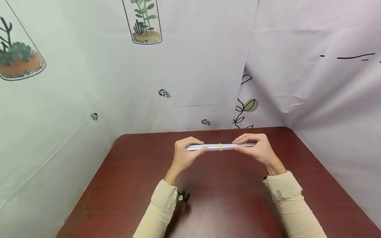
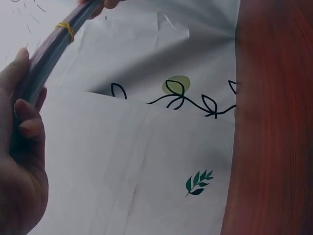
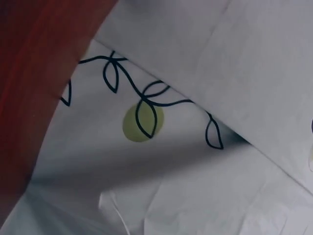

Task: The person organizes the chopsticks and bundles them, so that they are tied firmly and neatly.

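A slim, straight bundle (image 1: pixel 212 147) of long thin pieces in pale blue, white and purple is held level above the table in the head view. Around its middle goes a yellow rubber band (image 1: pixel 221 147). My left hand (image 1: pixel 182 154) grips the left end between thumb and fingers. At the other end, my right hand (image 1: pixel 258 149) pinches it, thumb below and fingers on top. The left wrist view has the bundle (image 2: pixel 51 56) slanting up from my left hand (image 2: pixel 24 181), with the right fingertips at its far end. No hand appears in the right wrist view.
Beneath both hands lies a dark red-brown table (image 1: pixel 125 185) with rounded far corners. White cloth (image 1: pixel 190 72) printed with plants surrounds it at the back and both sides. A small black device (image 1: pixel 185 197) sits at my left wrist.
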Action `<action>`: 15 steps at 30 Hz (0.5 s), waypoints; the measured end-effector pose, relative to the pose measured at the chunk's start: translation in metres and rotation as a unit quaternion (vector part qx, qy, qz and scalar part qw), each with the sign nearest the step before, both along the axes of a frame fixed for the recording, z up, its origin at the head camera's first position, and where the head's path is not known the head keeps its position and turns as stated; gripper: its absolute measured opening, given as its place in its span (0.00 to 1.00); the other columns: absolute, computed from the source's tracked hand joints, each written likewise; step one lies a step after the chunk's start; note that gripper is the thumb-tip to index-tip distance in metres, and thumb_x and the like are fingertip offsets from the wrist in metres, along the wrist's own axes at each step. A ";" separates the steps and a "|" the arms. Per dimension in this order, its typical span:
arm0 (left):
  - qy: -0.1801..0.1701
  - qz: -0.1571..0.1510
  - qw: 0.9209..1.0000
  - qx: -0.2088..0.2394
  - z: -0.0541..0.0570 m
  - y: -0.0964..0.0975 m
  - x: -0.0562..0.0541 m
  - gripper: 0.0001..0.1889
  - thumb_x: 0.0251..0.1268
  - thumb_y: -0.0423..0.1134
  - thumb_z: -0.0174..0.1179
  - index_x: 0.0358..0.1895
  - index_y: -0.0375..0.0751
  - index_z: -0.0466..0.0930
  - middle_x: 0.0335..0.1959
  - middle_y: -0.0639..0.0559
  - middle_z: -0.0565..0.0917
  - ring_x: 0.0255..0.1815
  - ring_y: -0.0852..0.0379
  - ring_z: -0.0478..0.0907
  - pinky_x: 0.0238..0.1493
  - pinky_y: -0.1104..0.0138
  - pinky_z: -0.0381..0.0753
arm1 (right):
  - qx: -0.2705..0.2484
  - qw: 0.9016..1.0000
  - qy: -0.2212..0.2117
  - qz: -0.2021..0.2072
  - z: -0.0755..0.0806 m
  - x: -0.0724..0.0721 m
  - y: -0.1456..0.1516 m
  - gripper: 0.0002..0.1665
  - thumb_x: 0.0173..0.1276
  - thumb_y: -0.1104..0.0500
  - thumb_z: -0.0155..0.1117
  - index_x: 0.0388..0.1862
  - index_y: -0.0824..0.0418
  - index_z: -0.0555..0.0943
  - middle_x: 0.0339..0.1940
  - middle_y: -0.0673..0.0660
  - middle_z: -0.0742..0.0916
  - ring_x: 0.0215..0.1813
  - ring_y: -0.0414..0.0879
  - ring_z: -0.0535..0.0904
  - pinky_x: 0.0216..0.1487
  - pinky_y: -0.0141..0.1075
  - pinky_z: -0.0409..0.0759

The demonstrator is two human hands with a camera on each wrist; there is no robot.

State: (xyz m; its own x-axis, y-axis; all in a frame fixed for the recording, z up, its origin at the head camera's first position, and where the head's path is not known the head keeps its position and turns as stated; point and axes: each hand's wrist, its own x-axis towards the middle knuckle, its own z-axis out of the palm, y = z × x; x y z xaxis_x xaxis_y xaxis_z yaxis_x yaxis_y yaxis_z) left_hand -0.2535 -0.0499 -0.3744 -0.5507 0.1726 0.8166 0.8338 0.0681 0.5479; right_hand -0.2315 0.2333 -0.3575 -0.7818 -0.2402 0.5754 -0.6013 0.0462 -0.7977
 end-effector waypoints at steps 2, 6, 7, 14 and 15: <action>-0.035 0.005 0.999 -0.001 0.006 0.000 0.005 0.12 0.38 0.25 0.78 0.31 0.31 0.88 0.27 0.41 0.87 0.23 0.55 0.80 0.24 0.65 0.77 | 0.010 1.000 -0.008 -0.011 -0.004 -0.002 -0.001 0.13 0.45 0.83 0.72 0.32 0.76 0.85 0.35 0.63 0.88 0.36 0.44 0.85 0.32 0.30 0.82; -0.109 -0.005 0.994 -0.032 0.019 -0.005 0.010 0.12 0.42 0.26 0.77 0.34 0.28 0.87 0.28 0.41 0.87 0.23 0.62 0.76 0.26 0.70 0.75 | 0.031 0.999 -0.014 -0.009 -0.009 -0.006 0.003 0.16 0.46 0.80 0.74 0.36 0.73 0.86 0.38 0.63 0.88 0.40 0.44 0.84 0.35 0.29 0.81; -0.125 -0.012 0.991 -0.044 0.021 -0.007 0.009 0.13 0.42 0.26 0.77 0.35 0.28 0.87 0.29 0.41 0.87 0.24 0.63 0.75 0.26 0.71 0.75 | 0.032 0.999 -0.017 -0.003 -0.010 -0.007 0.005 0.17 0.46 0.80 0.74 0.37 0.72 0.87 0.39 0.64 0.87 0.41 0.44 0.84 0.35 0.29 0.81; -0.217 -0.082 0.970 -0.074 0.015 -0.024 -0.004 0.13 0.52 0.26 0.72 0.43 0.30 0.85 0.35 0.47 0.85 0.24 0.57 0.72 0.25 0.71 0.72 | 0.040 0.998 -0.040 -0.016 -0.021 -0.017 0.011 0.16 0.49 0.75 0.76 0.40 0.71 0.88 0.41 0.63 0.88 0.39 0.42 0.84 0.34 0.30 0.82; -0.222 -0.084 0.969 -0.072 0.013 -0.026 -0.005 0.13 0.54 0.27 0.71 0.44 0.31 0.86 0.35 0.48 0.85 0.23 0.57 0.71 0.26 0.70 0.72 | 0.038 0.998 -0.042 -0.019 -0.022 -0.018 0.010 0.17 0.49 0.75 0.76 0.40 0.72 0.87 0.40 0.62 0.88 0.39 0.41 0.84 0.34 0.30 0.82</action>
